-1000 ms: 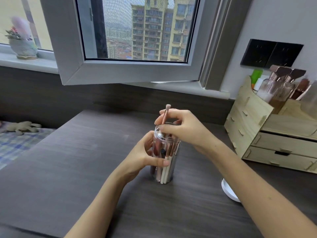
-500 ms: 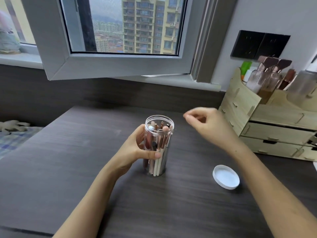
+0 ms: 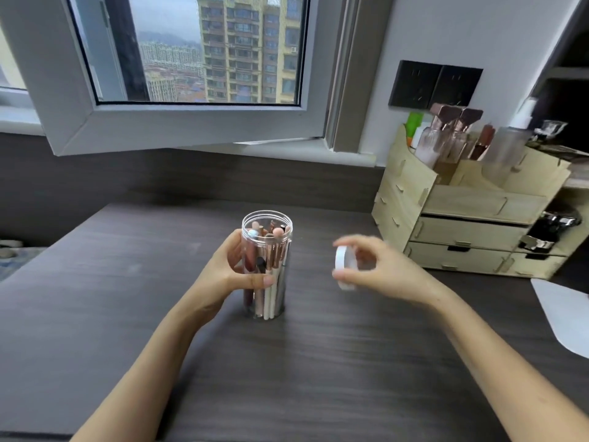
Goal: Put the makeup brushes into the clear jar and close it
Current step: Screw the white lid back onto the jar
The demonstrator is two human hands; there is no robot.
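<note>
On dark wood-grain desk [image 3: 318, 362], clear plastic jar [image 3: 267, 224] upright w/ pink & white makeup brushes [image 3: 269, 250] inside, mouth open, left hand [image 3: 229, 269] wrapped round its side, right hand [image 3: 379, 269] just beside, off desk, pinching round white lid [image 3: 341, 263] edge-on.

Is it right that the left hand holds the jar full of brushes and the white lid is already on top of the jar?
Not quite. The left hand does hold the clear jar with the brushes inside, but the white lid is not on it. The head view shows the jar's mouth open and the lid held on edge in the right hand, off to the jar's right.
</note>
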